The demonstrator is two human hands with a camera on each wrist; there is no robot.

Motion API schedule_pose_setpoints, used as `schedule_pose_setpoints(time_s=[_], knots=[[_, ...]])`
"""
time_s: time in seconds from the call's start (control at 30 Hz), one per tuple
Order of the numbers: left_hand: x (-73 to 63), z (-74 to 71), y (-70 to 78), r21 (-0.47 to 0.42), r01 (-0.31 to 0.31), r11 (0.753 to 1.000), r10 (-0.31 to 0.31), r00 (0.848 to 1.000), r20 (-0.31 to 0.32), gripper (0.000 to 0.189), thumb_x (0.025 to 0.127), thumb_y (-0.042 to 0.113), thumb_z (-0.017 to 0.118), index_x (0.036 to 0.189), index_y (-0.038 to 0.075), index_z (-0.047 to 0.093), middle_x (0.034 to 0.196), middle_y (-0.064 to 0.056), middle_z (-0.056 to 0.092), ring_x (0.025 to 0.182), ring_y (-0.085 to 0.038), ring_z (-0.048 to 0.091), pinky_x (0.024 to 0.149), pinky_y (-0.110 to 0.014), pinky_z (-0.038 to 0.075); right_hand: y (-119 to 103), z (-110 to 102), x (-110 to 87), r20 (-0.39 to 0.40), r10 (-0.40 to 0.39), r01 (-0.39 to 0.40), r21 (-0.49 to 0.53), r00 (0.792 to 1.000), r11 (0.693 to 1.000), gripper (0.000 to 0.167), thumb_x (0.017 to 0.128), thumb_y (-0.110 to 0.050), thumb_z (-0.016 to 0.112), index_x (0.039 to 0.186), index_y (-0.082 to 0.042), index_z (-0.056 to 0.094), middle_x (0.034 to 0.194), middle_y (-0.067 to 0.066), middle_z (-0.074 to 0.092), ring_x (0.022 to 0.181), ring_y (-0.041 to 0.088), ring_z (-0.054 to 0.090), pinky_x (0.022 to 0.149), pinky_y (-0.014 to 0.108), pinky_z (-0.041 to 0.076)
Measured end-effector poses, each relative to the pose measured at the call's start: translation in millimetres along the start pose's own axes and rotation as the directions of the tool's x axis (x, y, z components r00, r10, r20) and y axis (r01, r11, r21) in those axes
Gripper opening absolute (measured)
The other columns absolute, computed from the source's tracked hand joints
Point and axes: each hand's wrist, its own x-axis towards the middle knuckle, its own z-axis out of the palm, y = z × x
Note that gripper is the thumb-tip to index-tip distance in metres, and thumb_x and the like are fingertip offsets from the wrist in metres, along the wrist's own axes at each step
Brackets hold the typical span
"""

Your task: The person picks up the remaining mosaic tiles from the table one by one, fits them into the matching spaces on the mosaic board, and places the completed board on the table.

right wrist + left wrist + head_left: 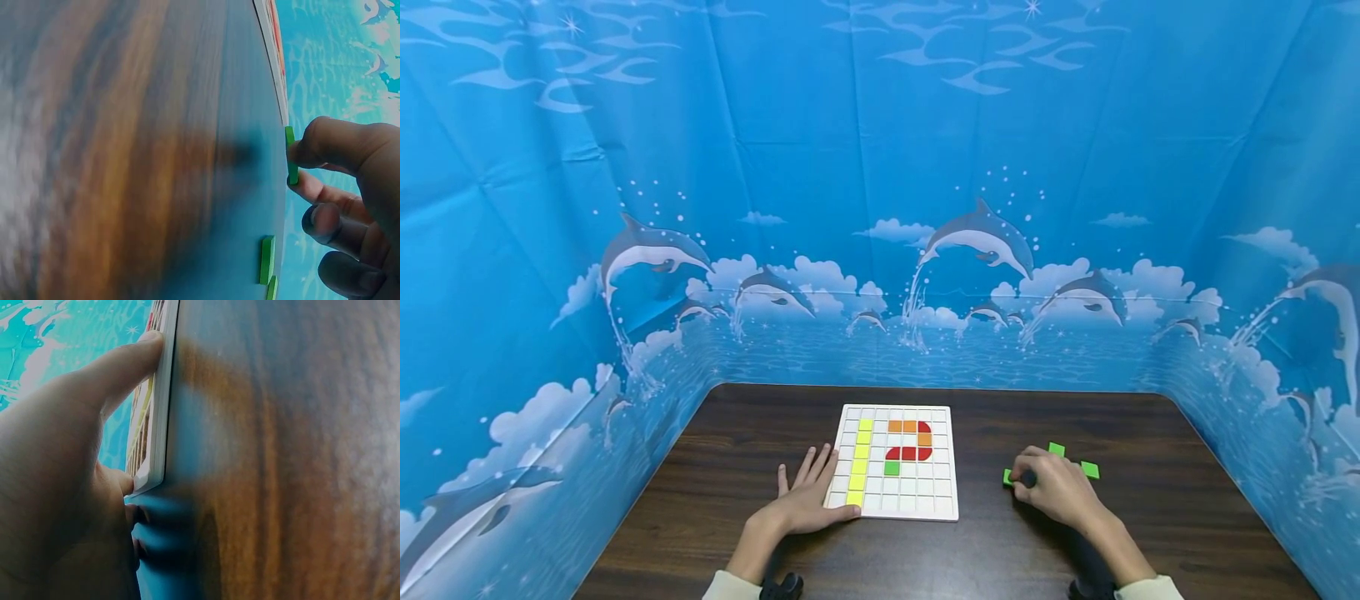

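Left hand: fingers spread straight, touching white grid board. Right hand: fingers pinch green tile; two other green tiles nearby on table.

The white board is gridded and coloured with yellow tiles, orange tiles, red tiles and one green tile. Loose tiles are coloured green, the tabletop is grained dark brown, and the blue curtain is dolphin-patterned.
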Motion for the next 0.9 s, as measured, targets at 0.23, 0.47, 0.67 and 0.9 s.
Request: schedule_pose_setpoints(time_s=[0.23, 0.47, 0.67, 0.9], knots=[[-0.5, -0.6, 1.3, -0.013, -0.012, 1.0, 0.012, 1.0, -0.006, 0.118, 0.087, 0.08, 0.066, 0.172, 0.013, 0.019, 0.181, -0.012, 0.012, 0.168, -0.039, 0.005, 0.121, -0.083, -0.007, -9, 3, 3.0, -0.021, -0.021, 0.021, -0.013, 1.0, 1.0, 0.015, 0.084, -0.018, 0.086, 0.084, -0.028, 0.075, 0.108, -0.009, 0.072, 0.061, 0.0, 0.044, 0.05, 0.024, 0.035], [3.2, 5.6, -4.6, -0.055, -0.042, 0.998, 0.04, 0.999, -0.026, 0.123, 0.085, 0.087, 0.061, 0.172, 0.013, 0.017, 0.181, -0.014, 0.011, 0.167, -0.041, 0.001, 0.118, -0.084, -0.014, -21, 6, 7.4, -0.033, -0.034, 0.033, -0.024, 0.999, 0.999, 0.016, 0.083, -0.018, 0.086, 0.081, -0.029, 0.075, 0.105, -0.01, 0.073, 0.064, 0.001, 0.047, 0.053, 0.023, 0.037], [4.2, 6.9, -5.9, -0.046, -0.039, 0.998, 0.038, 0.999, -0.03, 0.122, 0.084, 0.084, 0.064, 0.172, 0.012, 0.019, 0.18, -0.014, 0.012, 0.167, -0.04, 0.001, 0.117, -0.084, -0.014, -29, 7, 11.5, -0.038, -0.058, 0.057, -0.026, 0.998, 0.998, 0.013, 0.082, -0.019, 0.087, 0.082, -0.028, 0.077, 0.104, -0.009, 0.073, 0.064, 0.002, 0.048, 0.052, 0.023, 0.037], [4.7, 7.1, -5.3, -0.054, -0.032, 0.998, 0.03, 0.999, -0.032, 0.125, 0.083, 0.089, 0.061, 0.173, 0.015, 0.016, 0.181, -0.012, 0.009, 0.168, -0.039, 0.0, 0.119, -0.082, -0.014, -37, 11, 14.7, -0.057, -0.099, 0.098, -0.027, 0.993, 0.995, 0.013, 0.081, -0.02, 0.088, 0.081, -0.028, 0.077, 0.102, -0.011, 0.073, 0.062, -0.001, 0.046, 0.051, 0.022, 0.035]])
